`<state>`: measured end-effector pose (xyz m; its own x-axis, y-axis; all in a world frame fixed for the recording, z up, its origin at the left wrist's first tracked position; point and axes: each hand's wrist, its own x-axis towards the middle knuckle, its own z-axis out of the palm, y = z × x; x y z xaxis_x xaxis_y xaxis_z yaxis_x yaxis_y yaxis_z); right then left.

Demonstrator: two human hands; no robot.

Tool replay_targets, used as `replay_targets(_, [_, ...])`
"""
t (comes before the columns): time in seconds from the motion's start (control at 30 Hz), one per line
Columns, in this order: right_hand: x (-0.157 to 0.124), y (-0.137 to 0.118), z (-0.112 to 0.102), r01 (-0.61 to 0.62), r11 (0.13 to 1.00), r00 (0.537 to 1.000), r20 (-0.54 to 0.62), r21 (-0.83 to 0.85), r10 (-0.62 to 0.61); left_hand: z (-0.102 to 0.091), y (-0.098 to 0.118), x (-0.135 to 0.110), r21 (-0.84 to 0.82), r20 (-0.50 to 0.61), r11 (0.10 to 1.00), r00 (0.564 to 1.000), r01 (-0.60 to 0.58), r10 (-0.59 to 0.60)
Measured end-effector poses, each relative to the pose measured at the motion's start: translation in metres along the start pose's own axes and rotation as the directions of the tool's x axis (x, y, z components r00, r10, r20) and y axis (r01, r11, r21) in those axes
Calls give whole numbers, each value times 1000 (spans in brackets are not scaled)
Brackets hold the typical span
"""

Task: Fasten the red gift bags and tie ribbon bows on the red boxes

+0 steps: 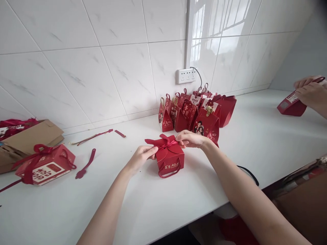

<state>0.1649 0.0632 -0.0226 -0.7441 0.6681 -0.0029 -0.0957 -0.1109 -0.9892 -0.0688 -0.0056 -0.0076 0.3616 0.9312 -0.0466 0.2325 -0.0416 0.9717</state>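
A small red gift box [170, 158] with a cord handle and gold lettering stands on the white counter [143, 200] in front of me. Its petal-shaped top flaps are folded up and a red ribbon [167, 143] runs across them. My left hand [141, 157] pinches the left flap and ribbon end. My right hand [188, 139] pinches the ribbon at the right of the box top. Both hands are closed on the ribbon.
A cluster of finished red gift boxes [194, 114] stands by the wall under a socket [186, 75]. At left lie a larger ribboned red box [46, 165], a brown carton [28, 137] and loose red straps [85, 165]. Another person's hands [310, 90] hold a red box [291, 105] at far right.
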Motion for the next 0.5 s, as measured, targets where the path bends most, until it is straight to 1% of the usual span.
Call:
replay_targets(0.1, [0,4,-1,16,1000,999,38,10,-16,-5,-6,1,-95,70,995,997,-28,35])
replay_targets(0.2, [2,11,-3,12,1000,997,80,2,-12,-8,-12,2,-127,66,991,997,-29,38])
replay_targets(0.3, [4,14,-3,4,1000,996,85,-17,-3,-9,-15,3,-120,51,993,998,-22,28])
replay_targets(0.4, [3,10,-2,12,999,999,36,-33,-11,-10,-15,2,-114,52,993,998,-15,21])
replay_targets(0.5, [1,-1,3,64,997,995,-71,-37,-66,-9,-11,1,-75,34,997,999,-36,39])
